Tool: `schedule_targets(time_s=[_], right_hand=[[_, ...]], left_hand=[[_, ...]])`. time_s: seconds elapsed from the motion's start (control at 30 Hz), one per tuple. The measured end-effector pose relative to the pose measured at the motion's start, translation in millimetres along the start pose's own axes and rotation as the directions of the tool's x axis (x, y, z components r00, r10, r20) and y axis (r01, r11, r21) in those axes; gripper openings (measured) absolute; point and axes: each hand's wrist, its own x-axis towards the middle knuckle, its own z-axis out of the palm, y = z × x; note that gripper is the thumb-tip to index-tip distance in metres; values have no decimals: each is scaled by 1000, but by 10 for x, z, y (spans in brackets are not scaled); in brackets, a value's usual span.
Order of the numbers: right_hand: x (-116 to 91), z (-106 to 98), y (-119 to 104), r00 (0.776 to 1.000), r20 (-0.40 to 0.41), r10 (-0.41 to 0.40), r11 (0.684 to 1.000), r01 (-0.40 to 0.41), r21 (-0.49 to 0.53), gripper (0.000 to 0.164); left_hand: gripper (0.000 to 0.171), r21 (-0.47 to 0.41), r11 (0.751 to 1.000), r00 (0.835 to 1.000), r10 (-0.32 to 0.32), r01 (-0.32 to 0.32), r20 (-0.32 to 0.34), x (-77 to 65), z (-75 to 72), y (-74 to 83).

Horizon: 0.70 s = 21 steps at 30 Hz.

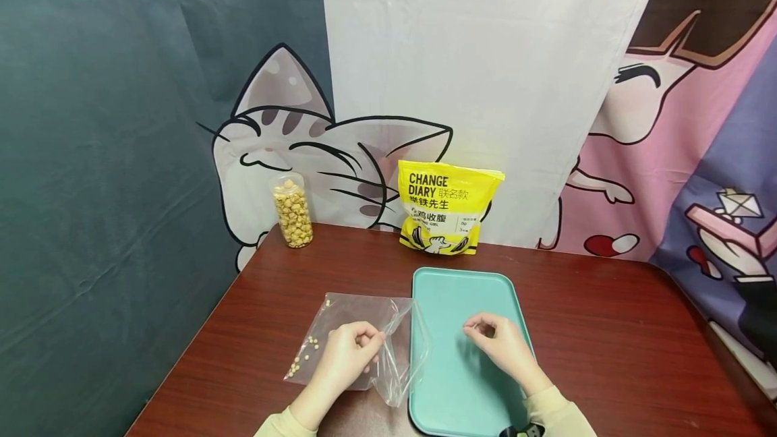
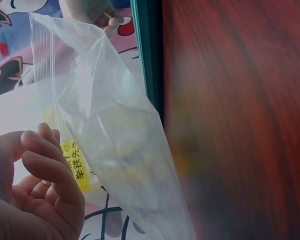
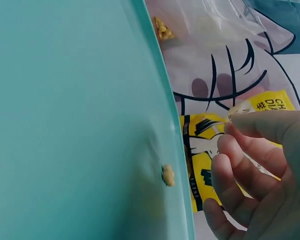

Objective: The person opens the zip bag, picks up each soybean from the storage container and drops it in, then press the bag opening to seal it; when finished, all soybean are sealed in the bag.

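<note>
My left hand [image 1: 353,353] pinches the edge of a clear zip-lock bag [image 1: 397,363] near its mouth, with the bag's end lifted over the tray's left edge. Several small pale-yellow pellets [image 1: 295,364] lie in the bag's flat left part. Over the teal tray [image 1: 449,383] my right hand [image 1: 500,346] hovers with fingers curled and thumb close to index finger. Whether anything small sits between those fingertips cannot be made out. A small tan piece [image 3: 168,175] shows against the tray near its edge in the right wrist view.
At the table's back left stands a clear container [image 1: 293,214] full of yellow popcorn-like pieces. A yellow snack pouch [image 1: 448,208] stands upright behind the tray. Behind the brown table [image 1: 619,329] hangs a cartoon-printed curtain [image 1: 510,52]. A dark wrist device [image 1: 523,431] shows at my right sleeve.
</note>
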Motion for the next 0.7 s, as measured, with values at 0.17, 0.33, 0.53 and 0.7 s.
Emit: schedule_targets(time_s=[0.17, 0.33, 0.53, 0.7], right_hand=[[12, -40, 64, 1000, -3, 29, 998, -30, -59, 4], [27, -82, 115, 998, -5, 62, 994, -62, -90, 6], [59, -126, 208, 993, 2, 122, 982, -120, -144, 13], [100, -121, 287, 991, 36, 130, 983, -124, -135, 10]], left_hand=[[20, 2, 1000, 1000, -1, 0, 8, 3, 11, -10], [20, 7, 1000, 1000, 9, -10, 7, 12, 17, -19], [21, 7, 1000, 1000, 15, -15, 7, 15, 11, -19], [21, 10, 1000, 1000, 10, -11, 8, 9, 5, -23]])
